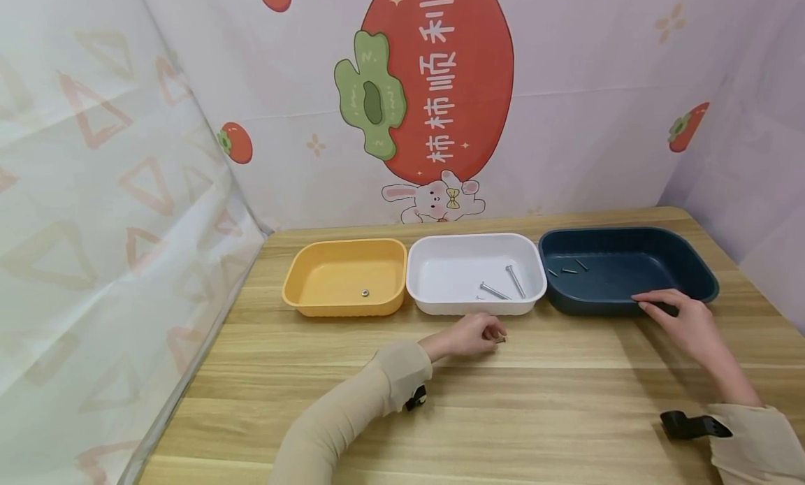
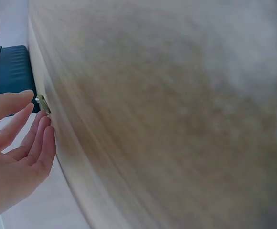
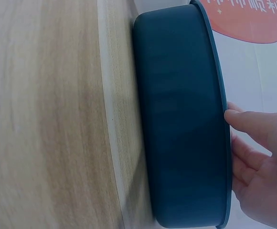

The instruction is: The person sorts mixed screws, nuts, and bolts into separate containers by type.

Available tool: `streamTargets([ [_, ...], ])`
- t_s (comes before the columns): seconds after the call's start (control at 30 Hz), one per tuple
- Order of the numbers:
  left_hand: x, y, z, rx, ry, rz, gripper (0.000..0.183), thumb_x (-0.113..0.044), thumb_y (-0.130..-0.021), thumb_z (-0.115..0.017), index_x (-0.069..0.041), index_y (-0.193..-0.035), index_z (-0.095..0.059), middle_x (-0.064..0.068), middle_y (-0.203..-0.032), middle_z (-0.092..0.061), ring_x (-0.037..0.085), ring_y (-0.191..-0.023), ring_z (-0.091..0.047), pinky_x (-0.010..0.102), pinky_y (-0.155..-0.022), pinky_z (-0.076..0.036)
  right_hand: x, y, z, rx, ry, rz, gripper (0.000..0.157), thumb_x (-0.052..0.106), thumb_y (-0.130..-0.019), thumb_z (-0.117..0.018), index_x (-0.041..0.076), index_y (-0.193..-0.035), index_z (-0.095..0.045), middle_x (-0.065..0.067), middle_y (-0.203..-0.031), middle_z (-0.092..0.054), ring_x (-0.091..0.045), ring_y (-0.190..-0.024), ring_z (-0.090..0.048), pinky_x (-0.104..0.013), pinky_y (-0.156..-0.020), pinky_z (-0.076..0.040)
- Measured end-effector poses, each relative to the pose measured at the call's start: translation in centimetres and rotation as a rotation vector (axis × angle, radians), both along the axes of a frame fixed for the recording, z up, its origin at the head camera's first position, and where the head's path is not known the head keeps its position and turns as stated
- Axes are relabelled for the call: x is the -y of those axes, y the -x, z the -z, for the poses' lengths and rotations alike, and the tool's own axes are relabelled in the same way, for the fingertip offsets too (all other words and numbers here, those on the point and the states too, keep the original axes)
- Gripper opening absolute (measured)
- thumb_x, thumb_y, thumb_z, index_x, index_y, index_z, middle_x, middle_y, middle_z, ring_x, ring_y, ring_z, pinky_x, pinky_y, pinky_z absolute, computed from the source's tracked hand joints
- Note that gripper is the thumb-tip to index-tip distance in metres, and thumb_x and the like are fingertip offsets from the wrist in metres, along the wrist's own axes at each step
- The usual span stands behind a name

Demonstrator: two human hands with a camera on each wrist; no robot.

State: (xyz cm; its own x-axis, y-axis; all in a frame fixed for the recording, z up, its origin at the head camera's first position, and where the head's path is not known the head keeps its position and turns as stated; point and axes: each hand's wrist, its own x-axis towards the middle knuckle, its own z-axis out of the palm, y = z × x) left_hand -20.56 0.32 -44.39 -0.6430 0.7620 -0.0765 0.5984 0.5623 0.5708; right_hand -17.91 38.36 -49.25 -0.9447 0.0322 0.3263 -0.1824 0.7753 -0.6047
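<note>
My left hand (image 1: pixel 472 334) is low over the table in front of the white tray (image 1: pixel 474 307). At its fingertips lies a small brass-coloured metal piece (image 2: pixel 43 104), its exact kind unclear. In the left wrist view, the thumb and loosely bent fingers stand apart beside this piece; whether they touch it cannot be told. My right hand (image 1: pixel 685 324) is at the near rim of the dark blue tray (image 3: pixel 186 119). The thumb rests on the outside of that rim, and the other fingers go behind it, pinching the edge.
A yellow tray (image 1: pixel 349 309) stands at the left with a nut (image 1: pixel 365 293) inside. Two long bolts (image 1: pixel 515 281) and a tiny piece lie in the white tray. Several small screws (image 1: pixel 569 271) are in the dark blue tray. A printed cloth (image 1: pixel 302 177) hangs behind the table.
</note>
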Motion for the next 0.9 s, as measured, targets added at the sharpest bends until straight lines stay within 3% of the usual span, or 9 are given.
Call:
streamTargets([
  [0.07,-0.1,0.1,0.1,0.004,-0.002,-0.001,0.022,-0.003,-0.078,-0.064,-0.003,-0.101,-0.061,0.003,-0.094,-0.062,0.005,-0.08,-0.055,0.008,-0.07,-0.04,0.0,0.0,0.1,0.0,0.0,0.003,0.025,0.036,-0.088,-0.051,0.02,-0.103,-0.063,0.016,-0.103,-0.047,0.004,-0.094,-0.038,-0.047,-0.077,-0.033],
  [0.17,-0.1,0.2,0.2,0.004,0.001,0.0,0.021,-0.003,-0.078,-0.064,-0.003,-0.1,-0.062,0.002,-0.093,-0.061,0.004,-0.078,-0.054,0.008,-0.068,-0.039,0.1,0.0,-0.1,-0.004,-0.032,0.019,0.022,0.035,-0.087,-0.053,0.022,-0.102,-0.064,0.016,-0.101,-0.048,0.003,-0.094,-0.039,-0.033,-0.079,-0.035],
  [0.23,-0.2,0.2,0.2,-0.001,0.005,0.003,0.021,-0.004,-0.079,-0.064,-0.004,-0.099,-0.062,0.002,-0.092,-0.061,0.003,-0.078,-0.053,0.007,-0.068,-0.039,0.3,-0.2,-0.6,0.007,-0.016,-0.001,0.022,0.03,-0.088,-0.053,0.019,-0.103,-0.064,0.008,-0.104,-0.051,-0.005,-0.099,-0.043,-0.035,-0.079,-0.035],
  [0.33,-0.3,0.1,0.3,-0.013,0.009,0.005,0.02,-0.004,-0.078,-0.064,-0.004,-0.098,-0.063,0.001,-0.09,-0.061,0.003,-0.077,-0.052,0.007,-0.067,-0.039,0.6,-0.4,-1.1,0.006,-0.036,0.007,0.021,0.03,-0.087,-0.054,0.02,-0.103,-0.064,0.008,-0.103,-0.053,-0.005,-0.097,-0.044,-0.022,-0.076,-0.034],
  [0.5,-0.5,0.2,0.5,-0.044,0.015,0.007,0.018,-0.005,-0.078,-0.065,-0.005,-0.096,-0.064,0.0,-0.086,-0.06,0.002,-0.075,-0.05,0.007,-0.067,-0.037,2.0,-1.4,-3.0,0.008,-0.023,0.015,0.019,0.028,-0.088,-0.054,0.018,-0.1,-0.065,0.01,-0.099,-0.053,-0.003,-0.094,-0.045,-0.025,-0.073,-0.036],
  [0.57,-0.5,0.3,0.6,-0.055,0.016,0.013,0.017,-0.005,-0.078,-0.065,-0.006,-0.095,-0.064,0.001,-0.084,-0.059,0.002,-0.074,-0.049,0.007,-0.066,-0.036,3.0,-2.1,-4.5,0.013,0.006,-0.008,0.02,0.024,-0.088,-0.054,0.011,-0.1,-0.065,0.011,-0.097,-0.052,0.001,-0.093,-0.044,-0.037,-0.075,-0.037],
  [0.67,-0.6,0.2,0.5,-0.066,0.019,0.021,0.015,-0.006,-0.078,-0.066,-0.006,-0.093,-0.065,0.0,-0.082,-0.059,0.002,-0.073,-0.049,0.007,-0.065,-0.036,4.2,-2.9,-6.2,0.011,0.021,-0.029,0.022,0.02,-0.089,-0.054,0.002,-0.099,-0.063,0.028,-0.095,-0.045,0.016,-0.088,-0.034,-0.048,-0.074,-0.035],
  [0.8,-0.6,0.2,0.4,-0.083,0.03,0.039,0.014,-0.004,-0.078,-0.065,-0.006,-0.092,-0.065,0.0,-0.08,-0.06,0.002,-0.072,-0.049,0.007,-0.065,-0.035,2.1,-1.5,-3.0,0.002,0.011,-0.018,0.025,0.028,-0.089,-0.052,0.009,-0.101,-0.064,0.035,-0.096,-0.038,0.022,-0.088,-0.026,-0.049,-0.075,-0.033],
  [0.9,-0.6,0.2,0.5,-0.094,0.031,0.049,0.014,-0.003,-0.078,-0.064,-0.007,-0.092,-0.065,0.0,-0.08,-0.061,0.002,-0.071,-0.049,0.007,-0.064,-0.035,0.2,-0.2,-0.3,-0.003,-0.015,0.007,0.025,0.036,-0.087,-0.052,0.019,-0.102,-0.064,0.027,-0.099,-0.043,0.018,-0.092,-0.031,-0.041,-0.078,-0.034],
])
